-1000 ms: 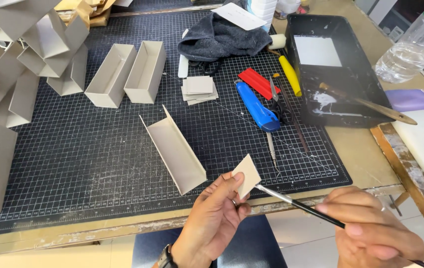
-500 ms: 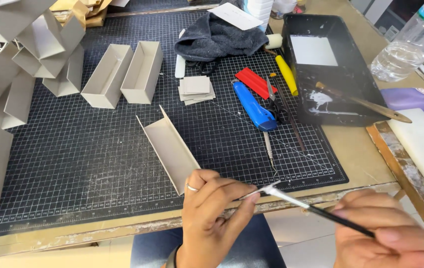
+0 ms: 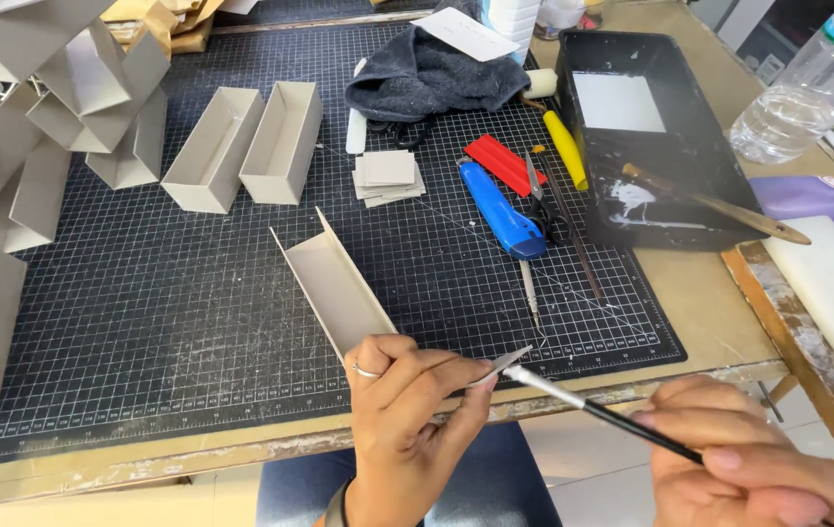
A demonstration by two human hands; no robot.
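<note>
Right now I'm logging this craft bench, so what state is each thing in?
Left hand: pinching a small card piece, edge-on.
Right hand: holding a thin brush, tip at the card.
Open card channel: lying on the cutting mat, unfinished.
Two card boxes: open-topped, side by side.
Black tray: holds white glue, a stick resting in it.
Water bottle: lying tilted.
Blue knife: lying flat.

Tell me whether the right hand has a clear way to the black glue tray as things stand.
Probably yes: the right hand holds a thin brush, and only flat mat and bare table edge lie between it and the black tray.
</note>
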